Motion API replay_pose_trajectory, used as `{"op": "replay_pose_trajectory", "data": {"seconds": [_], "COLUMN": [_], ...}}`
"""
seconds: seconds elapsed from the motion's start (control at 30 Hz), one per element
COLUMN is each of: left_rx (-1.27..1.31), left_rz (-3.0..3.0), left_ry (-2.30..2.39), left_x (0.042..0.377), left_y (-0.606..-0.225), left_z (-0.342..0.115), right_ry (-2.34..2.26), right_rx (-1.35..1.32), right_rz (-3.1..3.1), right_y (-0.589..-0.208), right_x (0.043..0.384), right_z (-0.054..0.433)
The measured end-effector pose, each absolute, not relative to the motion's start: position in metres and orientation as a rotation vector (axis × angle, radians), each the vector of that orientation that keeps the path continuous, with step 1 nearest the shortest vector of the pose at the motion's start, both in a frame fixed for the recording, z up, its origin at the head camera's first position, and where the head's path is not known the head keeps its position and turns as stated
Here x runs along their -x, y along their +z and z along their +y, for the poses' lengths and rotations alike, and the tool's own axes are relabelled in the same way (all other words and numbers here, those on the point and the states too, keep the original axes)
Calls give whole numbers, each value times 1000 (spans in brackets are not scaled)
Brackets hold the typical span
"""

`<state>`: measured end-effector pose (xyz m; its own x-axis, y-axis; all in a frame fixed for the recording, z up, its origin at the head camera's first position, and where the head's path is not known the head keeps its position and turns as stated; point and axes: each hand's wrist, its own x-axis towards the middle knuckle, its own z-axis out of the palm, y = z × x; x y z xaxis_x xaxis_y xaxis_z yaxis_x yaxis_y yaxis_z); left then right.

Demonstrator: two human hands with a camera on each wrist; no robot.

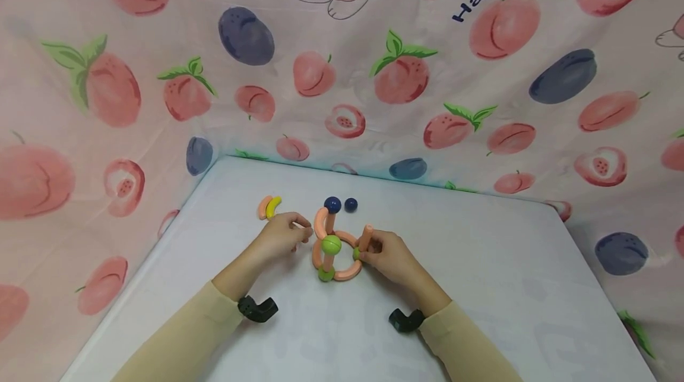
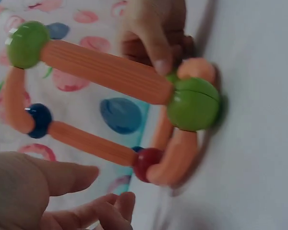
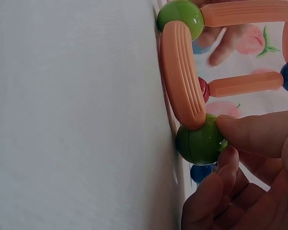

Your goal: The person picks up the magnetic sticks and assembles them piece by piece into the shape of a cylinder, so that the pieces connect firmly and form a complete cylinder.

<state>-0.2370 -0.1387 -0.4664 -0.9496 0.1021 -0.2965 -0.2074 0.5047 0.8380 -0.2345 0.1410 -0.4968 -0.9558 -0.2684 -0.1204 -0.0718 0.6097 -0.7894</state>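
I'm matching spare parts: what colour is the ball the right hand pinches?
The ball is green, seen best in the right wrist view.

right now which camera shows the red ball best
The left wrist view: most of the red ball shows there. The right wrist view has only a sliver past a curved stick; in the head view I cannot spot it.
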Motion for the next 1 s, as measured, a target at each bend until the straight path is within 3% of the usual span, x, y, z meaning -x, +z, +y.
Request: {"op": "replay_pose_trajectory", "data": {"seconds": [0.33,1.0], "left_rx": [-52,9], "left_rz": [2561,2529], "left_ry": [1259,1200], "left_x": [244,220], "left_y": [-488,-489], "left_z": [-123,-122], "right_ry": [-1262,-1244], "right_rx": [279,311], "right_rz": [2622,2622], "right_y": [-498,-499], "right_x": [234,241], "right_z": [140,142]}}
